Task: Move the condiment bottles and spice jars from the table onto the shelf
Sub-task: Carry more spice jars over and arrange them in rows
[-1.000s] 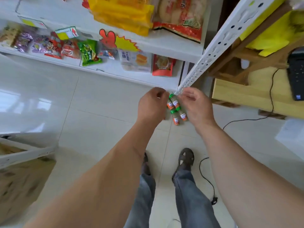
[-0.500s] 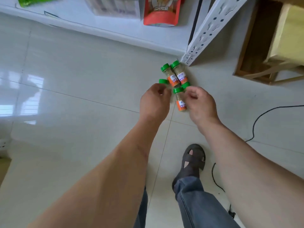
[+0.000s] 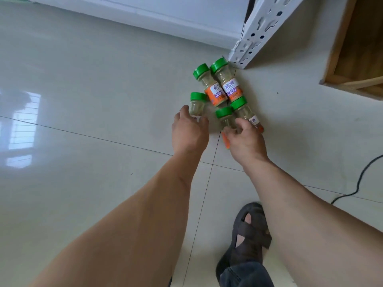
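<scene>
Five small spice jars (image 3: pixel 219 88) with green caps and orange labels, clustered on the pale tiled floor (image 3: pixel 83 121) just near the foot of a white perforated shelf post (image 3: pixel 248 46). Two far jars lying side by side, caps pointing far-left, touching each other. Left hand (image 3: pixel 189 131) curled around the lone left jar (image 3: pixel 196 104), thumb and fingers on its lower body, cap showing above. Right hand (image 3: pixel 245 139) over the two near jars (image 3: pixel 234 114), fingers bent onto them, grip partly hidden, looks like a loose hold on both. To the right, a wooden frame (image 3: pixel 339 48); nearer, a black cable (image 3: pixel 360 179) and a dark sandal (image 3: pixel 250 230).
</scene>
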